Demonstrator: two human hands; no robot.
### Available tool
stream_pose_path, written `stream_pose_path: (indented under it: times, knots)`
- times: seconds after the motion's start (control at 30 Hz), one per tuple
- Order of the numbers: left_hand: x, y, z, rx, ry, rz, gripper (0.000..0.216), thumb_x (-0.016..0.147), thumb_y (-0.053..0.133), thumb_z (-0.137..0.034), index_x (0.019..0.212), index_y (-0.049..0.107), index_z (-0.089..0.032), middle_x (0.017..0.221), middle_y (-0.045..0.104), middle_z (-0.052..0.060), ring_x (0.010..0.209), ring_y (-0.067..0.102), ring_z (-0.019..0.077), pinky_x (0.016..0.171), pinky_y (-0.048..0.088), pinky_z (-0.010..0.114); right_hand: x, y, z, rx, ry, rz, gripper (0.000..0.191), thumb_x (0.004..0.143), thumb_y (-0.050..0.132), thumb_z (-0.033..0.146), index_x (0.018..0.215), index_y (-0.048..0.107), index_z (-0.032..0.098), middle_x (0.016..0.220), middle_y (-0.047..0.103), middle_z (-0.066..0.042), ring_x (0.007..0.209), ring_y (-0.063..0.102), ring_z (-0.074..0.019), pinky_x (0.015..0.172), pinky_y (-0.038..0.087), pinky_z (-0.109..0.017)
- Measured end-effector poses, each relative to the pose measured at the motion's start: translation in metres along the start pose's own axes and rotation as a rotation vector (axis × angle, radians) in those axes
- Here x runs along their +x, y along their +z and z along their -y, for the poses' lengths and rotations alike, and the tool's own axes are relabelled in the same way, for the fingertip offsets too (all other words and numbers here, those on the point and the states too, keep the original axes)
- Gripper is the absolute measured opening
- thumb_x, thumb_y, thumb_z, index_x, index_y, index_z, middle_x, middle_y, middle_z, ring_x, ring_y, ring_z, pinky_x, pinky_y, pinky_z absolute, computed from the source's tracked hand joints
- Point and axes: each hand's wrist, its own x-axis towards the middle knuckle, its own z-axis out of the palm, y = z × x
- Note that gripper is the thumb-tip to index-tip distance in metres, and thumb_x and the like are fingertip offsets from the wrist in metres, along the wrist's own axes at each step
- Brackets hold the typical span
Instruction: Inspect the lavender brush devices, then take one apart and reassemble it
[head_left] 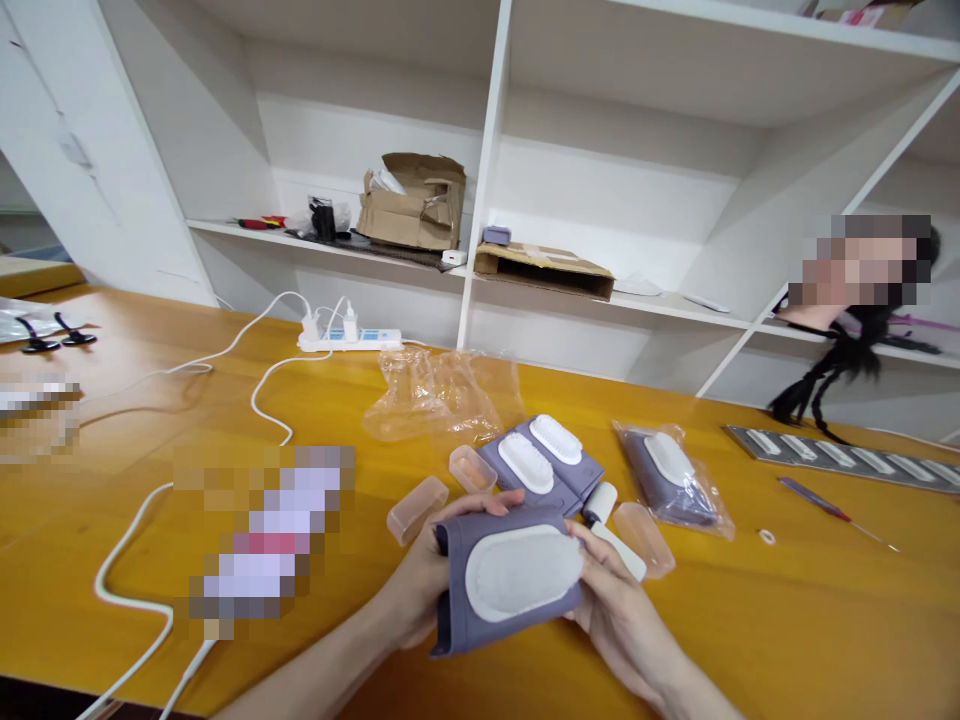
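Note:
Both of my hands hold a purple-grey folded sleeve with a white oval pad (517, 635) above the table. My left hand (420, 585) grips its left side, with fingers over the top edge. My right hand (619, 610) closes on the right side, its thumb by the pad's end. Just behind lie two similar purple-grey pieces with white ovals (581, 487), side by side. Around them are a clear pinkish tray (418, 510), a smaller clear tray (472, 468), another clear oval tray (645, 540) and a white flat piece (621, 552).
A bagged purple-grey piece (671, 480) lies to the right, near a screwdriver-like tool (814, 498), a small ring (766, 537) and a grey strip with white bars (840, 458). Crumpled clear plastic (442, 395) and a power strip (352, 339) are behind. White cables (142, 597) cross the left side.

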Motion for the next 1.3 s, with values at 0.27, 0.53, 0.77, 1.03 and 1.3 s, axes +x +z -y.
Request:
stream_pose_path:
  times: [0.27,0.53,0.77,1.03,1.3]
  knots:
    - [-0.001,-0.003,0.005,-0.026,0.022,0.071,0.027,0.067,0.072,-0.020,0.093,0.066,-0.024,0.130,0.055,0.008,0.120,0.049,0.0315,0.094,0.040,0.040,0.004,-0.007,-0.002,0.022,0.048,0.025,0.033,0.057,0.084,0.034,0.084,0.069,0.023,0.068,0.068,0.003,0.055,0.060,-0.0097,0.051,0.049,-0.018]
    - [0.000,-0.005,0.005,-0.036,0.035,0.125,0.030,0.066,0.072,-0.022,0.095,0.065,-0.023,0.128,0.055,0.009,0.119,0.049,0.0319,0.095,0.040,0.040,0.000,-0.002,-0.001,0.003,0.041,0.025,0.029,0.062,0.081,0.036,0.085,0.069,0.023,0.068,0.067,0.003,0.055,0.058,-0.0102,0.050,0.049,-0.019]
    - [0.000,-0.006,0.007,-0.026,0.031,0.103,0.028,0.068,0.070,-0.024,0.095,0.063,-0.022,0.127,0.055,0.010,0.117,0.051,0.0315,0.093,0.042,0.041,-0.001,-0.002,-0.002,0.001,0.025,0.059,0.027,0.065,0.079,0.035,0.086,0.067,0.022,0.066,0.065,0.004,0.055,0.058,-0.0097,0.051,0.050,-0.020]
    - [-0.001,-0.004,0.007,-0.057,0.019,0.105,0.029,0.067,0.070,-0.022,0.094,0.061,-0.021,0.129,0.055,0.009,0.118,0.050,0.0311,0.091,0.043,0.039,0.006,-0.010,-0.008,-0.007,0.036,0.066,0.030,0.065,0.079,0.035,0.087,0.064,0.021,0.066,0.065,0.002,0.054,0.058,-0.0113,0.049,0.050,-0.022]
    - [0.006,0.000,0.003,-0.201,-0.048,-0.020,0.021,0.070,0.064,-0.028,0.091,0.065,-0.022,0.117,0.065,0.005,0.111,0.056,0.0285,0.090,0.045,0.040,0.006,-0.021,0.011,-0.316,-0.059,0.063,0.049,0.078,0.058,0.057,0.115,0.059,0.025,0.111,0.064,-0.008,0.077,0.062,-0.0180,0.065,0.052,-0.032]
